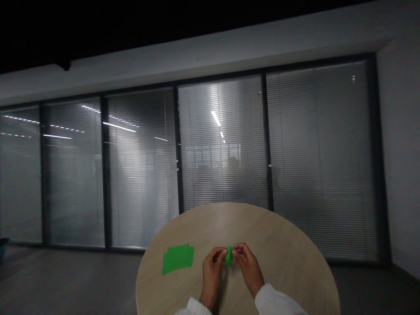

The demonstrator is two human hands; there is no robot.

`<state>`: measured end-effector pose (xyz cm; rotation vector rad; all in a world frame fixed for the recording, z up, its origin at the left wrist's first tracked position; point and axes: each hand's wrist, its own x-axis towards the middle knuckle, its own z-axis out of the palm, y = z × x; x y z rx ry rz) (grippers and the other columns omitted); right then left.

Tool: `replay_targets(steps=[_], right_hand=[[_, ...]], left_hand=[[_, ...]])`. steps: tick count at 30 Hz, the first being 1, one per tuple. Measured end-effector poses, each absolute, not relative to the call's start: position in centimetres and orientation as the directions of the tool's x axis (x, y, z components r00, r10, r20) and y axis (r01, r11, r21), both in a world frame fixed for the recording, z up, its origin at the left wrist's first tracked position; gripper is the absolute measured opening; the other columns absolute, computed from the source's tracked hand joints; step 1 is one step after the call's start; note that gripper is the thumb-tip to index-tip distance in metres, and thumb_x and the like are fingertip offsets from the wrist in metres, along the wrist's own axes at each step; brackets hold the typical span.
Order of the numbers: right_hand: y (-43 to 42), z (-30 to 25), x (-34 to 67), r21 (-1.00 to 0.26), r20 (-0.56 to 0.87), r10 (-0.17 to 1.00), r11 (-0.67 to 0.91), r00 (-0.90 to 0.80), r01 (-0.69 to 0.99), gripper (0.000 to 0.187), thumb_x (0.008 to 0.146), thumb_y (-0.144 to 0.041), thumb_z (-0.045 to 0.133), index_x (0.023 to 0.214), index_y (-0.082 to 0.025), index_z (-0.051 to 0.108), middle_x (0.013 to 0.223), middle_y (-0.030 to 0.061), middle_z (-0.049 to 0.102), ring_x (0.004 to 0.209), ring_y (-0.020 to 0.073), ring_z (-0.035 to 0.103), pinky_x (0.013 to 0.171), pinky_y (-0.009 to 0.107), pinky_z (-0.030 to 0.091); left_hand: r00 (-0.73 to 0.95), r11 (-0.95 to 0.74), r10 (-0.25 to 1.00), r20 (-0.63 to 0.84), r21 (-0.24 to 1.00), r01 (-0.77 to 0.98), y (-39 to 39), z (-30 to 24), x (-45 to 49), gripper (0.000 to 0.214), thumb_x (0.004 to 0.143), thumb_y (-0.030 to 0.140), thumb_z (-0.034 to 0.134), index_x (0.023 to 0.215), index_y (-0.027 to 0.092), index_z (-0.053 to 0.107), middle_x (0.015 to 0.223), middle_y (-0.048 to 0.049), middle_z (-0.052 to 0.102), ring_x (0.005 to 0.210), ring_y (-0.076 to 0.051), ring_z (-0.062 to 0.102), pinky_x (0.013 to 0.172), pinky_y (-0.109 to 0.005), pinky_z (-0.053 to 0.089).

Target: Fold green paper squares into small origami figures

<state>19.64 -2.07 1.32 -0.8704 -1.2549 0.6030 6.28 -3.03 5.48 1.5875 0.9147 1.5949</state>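
A small folded piece of green paper (229, 256) is pinched between both my hands above a round light-wood table (282, 245). My left hand (211, 270) grips its left side with curled fingers. My right hand (249, 265) holds its right side, fingertips pressed together. Both wrists come out of white sleeves at the bottom edge. A small stack of flat green paper sheets (178, 258) lies on the table to the left of my left hand.
Behind the table runs a wall of glass panels with lowered blinds (223, 144) in dark frames. Grey floor (65, 280) stretches to the left. A white wall (400, 166) stands on the right.
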Motion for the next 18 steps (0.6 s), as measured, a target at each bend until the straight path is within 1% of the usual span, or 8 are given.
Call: replay_targets(steps=[3,8,11,15,18], right_hand=[[-2.5,1.6,19.2,-0.864,0.49,0.858,0.501,0.158,-0.04,0.04,0.077,-0.059,0.063,0.093,-0.022,0.062,0.085,0.004,0.07,0.076,0.0195,0.066,0.068,0.029,0.053],[-2.6,1.9,19.0,-0.885,0.449,0.887,0.458,0.108,-0.08,0.041,0.074,-0.061,0.066,0.082,-0.021,0.063,0.078,0.0024,0.069,0.07,0.0189,0.063,0.059,0.026,0.048],[-2.5,1.9,19.1,-0.892,0.429,0.892,0.443,0.141,-0.087,0.043,0.07,-0.063,0.068,0.079,-0.021,0.062,0.072,0.002,0.067,0.066,0.0189,0.061,0.054,0.026,0.045],[-2.4,2.0,19.4,-0.893,0.411,0.893,0.435,0.181,-0.119,0.045,0.068,-0.064,0.069,0.079,-0.02,0.063,0.071,0.0028,0.067,0.066,0.0195,0.061,0.052,0.025,0.044],[-2.6,2.2,19.4,-0.893,0.402,0.899,0.427,0.171,-0.142,0.046,0.067,-0.064,0.07,0.078,-0.02,0.062,0.07,0.0019,0.066,0.061,0.0169,0.059,0.051,0.024,0.042]], left_hand=[[-0.042,-0.52,0.852,0.521,0.853,0.039,-3.0,5.0,6.7,0.04,0.074,0.055,0.063,0.074,0.016,0.07,0.073,-0.009,0.072,0.071,-0.023,0.065,0.065,-0.03,0.051],[-0.063,-0.547,0.832,0.551,0.834,0.081,-2.9,4.3,7.0,0.045,0.076,0.063,0.057,0.077,0.019,0.062,0.072,-0.0043,0.065,0.069,-0.02,0.061,0.066,-0.028,0.047],[-0.04,-0.525,0.846,0.531,0.844,0.11,-2.6,3.9,7.1,0.049,0.076,0.069,0.052,0.078,0.02,0.057,0.07,-0.0019,0.062,0.066,-0.018,0.057,0.065,-0.028,0.045],[0.012,-0.482,0.873,0.487,0.86,0.168,-2.2,3.3,7.3,0.054,0.076,0.075,0.04,0.071,0.022,0.05,0.064,0.0009,0.053,0.062,-0.017,0.052,0.062,-0.028,0.043],[0.046,-0.461,0.885,0.463,0.86,0.218,-2.0,3.1,7.3,0.057,0.074,0.079,0.036,0.067,0.023,0.047,0.062,0.0016,0.05,0.06,-0.017,0.05,0.062,-0.029,0.042]])
